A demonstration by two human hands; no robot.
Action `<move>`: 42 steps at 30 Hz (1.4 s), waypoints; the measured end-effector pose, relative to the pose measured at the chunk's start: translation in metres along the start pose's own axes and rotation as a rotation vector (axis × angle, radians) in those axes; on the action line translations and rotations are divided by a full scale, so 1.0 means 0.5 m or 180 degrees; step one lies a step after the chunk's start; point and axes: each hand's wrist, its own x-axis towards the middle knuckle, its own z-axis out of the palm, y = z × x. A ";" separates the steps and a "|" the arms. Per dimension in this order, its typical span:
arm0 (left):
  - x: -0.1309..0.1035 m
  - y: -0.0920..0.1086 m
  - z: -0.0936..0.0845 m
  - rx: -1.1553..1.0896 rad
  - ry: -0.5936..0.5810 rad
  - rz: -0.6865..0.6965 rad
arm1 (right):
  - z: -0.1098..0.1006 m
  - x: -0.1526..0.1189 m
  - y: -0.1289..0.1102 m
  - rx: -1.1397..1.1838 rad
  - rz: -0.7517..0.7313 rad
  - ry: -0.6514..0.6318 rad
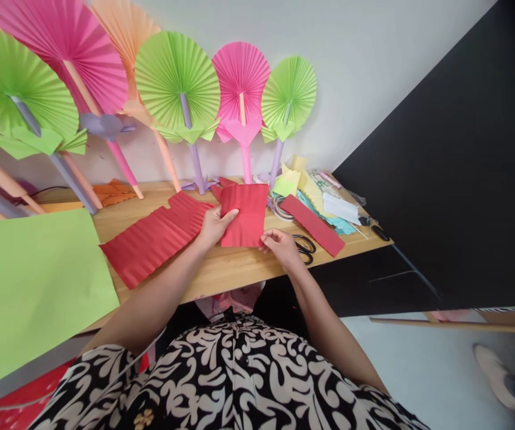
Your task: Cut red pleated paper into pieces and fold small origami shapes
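Observation:
A creased red paper piece (245, 209) is held up over the wooden table's front part. My left hand (215, 226) grips its left edge, with the thumb lying on the front. At its lower right corner, my right hand (279, 243) pinches the paper between thumb and fingers. A longer pleated red sheet (156, 242) lies on the table to the left, partly behind my left hand. To the right rests a narrow red strip (315, 226). Black-handled scissors (304, 248) lie just beside my right hand, their blades hidden.
Tall paper fans in green (177, 77), pink (241, 71) and orange lean on the wall behind the table (221, 263). A large green sheet (33, 286) covers the left side. Paper scraps (287, 179) and a clear tape roll (282, 208) lie at the right.

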 end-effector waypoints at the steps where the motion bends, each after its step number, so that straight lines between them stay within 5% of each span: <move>1: 0.000 0.001 0.002 -0.0014 -0.0007 0.0006 | -0.001 -0.003 0.001 0.0013 -0.0001 0.0029; 9: 0.009 0.006 -0.001 0.0202 -0.0061 0.0171 | -0.016 -0.023 0.003 0.0306 -0.0123 0.0685; 17: -0.003 0.010 -0.002 0.1055 -0.0384 0.0628 | -0.171 -0.032 -0.015 0.0885 -0.0404 0.1950; 22: -0.024 0.070 -0.006 0.1630 -0.1131 0.0839 | -0.253 -0.054 -0.005 0.1147 -0.0457 0.2265; 26: -0.092 0.144 -0.021 0.2268 -0.1938 0.0922 | -0.302 -0.064 0.011 0.1229 -0.0502 0.2467; 30: -0.204 0.203 -0.044 0.1839 -0.2435 0.0137 | -0.350 -0.070 0.028 0.1221 -0.0524 0.2641; 34: -0.306 0.195 -0.088 0.1068 -0.3356 -0.0888 | -0.386 -0.062 0.040 0.1079 -0.0488 0.2688; 38: -0.375 0.113 -0.136 0.0558 -0.2737 -0.1772 | -0.392 -0.016 0.041 0.0812 -0.0390 0.2538; 42: -0.404 0.049 -0.140 0.0229 -0.2475 -0.2219 | -0.380 0.061 0.025 0.0377 -0.0364 0.2230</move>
